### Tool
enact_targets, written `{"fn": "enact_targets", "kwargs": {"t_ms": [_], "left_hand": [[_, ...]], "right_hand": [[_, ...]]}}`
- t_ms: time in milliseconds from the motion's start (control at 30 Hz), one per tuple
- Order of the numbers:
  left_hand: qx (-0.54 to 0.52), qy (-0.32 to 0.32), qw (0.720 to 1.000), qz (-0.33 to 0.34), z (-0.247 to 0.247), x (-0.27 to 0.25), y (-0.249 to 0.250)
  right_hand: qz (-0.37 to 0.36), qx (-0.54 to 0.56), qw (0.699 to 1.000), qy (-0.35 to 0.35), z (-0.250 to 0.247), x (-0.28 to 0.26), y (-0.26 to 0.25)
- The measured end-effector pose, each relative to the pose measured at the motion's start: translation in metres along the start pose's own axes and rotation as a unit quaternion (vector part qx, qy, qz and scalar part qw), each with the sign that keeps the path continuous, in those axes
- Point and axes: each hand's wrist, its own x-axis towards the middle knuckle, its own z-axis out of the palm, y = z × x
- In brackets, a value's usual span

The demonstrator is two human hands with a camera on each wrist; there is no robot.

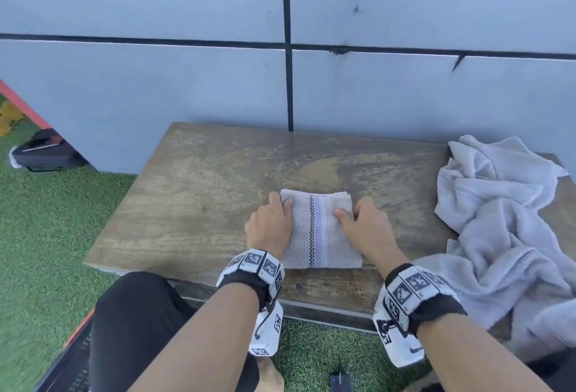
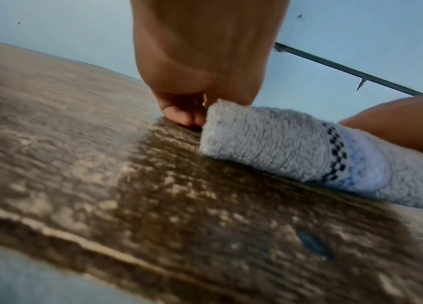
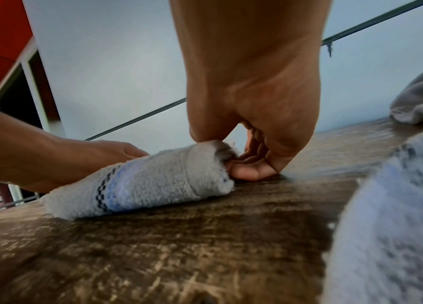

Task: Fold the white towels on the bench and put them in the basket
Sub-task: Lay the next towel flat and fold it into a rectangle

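A folded white towel [image 1: 319, 229] with a dark checked stripe lies in the middle of the wooden bench [image 1: 202, 192]. My left hand [image 1: 271, 223] pinches its left edge, thumb on top and fingers curled beside and under it. My right hand [image 1: 363, 223] pinches the right edge the same way. The left wrist view shows the towel [image 2: 283, 144] with my fingers [image 2: 182, 115] down on the wood at its end. In the right wrist view my thumb and fingers [image 3: 252, 170] clamp the towel's [image 3: 153, 181] layered end. The basket is out of sight.
A heap of unfolded white towels [image 1: 505, 229] covers the bench's right end and hangs over its front edge. A pale panelled wall [image 1: 218, 79] stands right behind the bench. Green artificial grass [image 1: 46, 235] lies around it, with a black bag [image 1: 43, 151] at the far left.
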Motion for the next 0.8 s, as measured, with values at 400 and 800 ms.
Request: {"fn": "enact_targets", "kwargs": {"t_ms": [400,800], "left_hand": [[-0.185,0.001,0.983,-0.020,-0.021,0.006,-0.003],[-0.086,-0.004,0.985,0.150,0.008,-0.023,0.014]], "right_hand": [[-0.078,-0.286,0.955,-0.010,-0.020,-0.011,-0.022],[-0.154,-0.195,0.959,0.138,-0.015,-0.033,-0.019]]}}
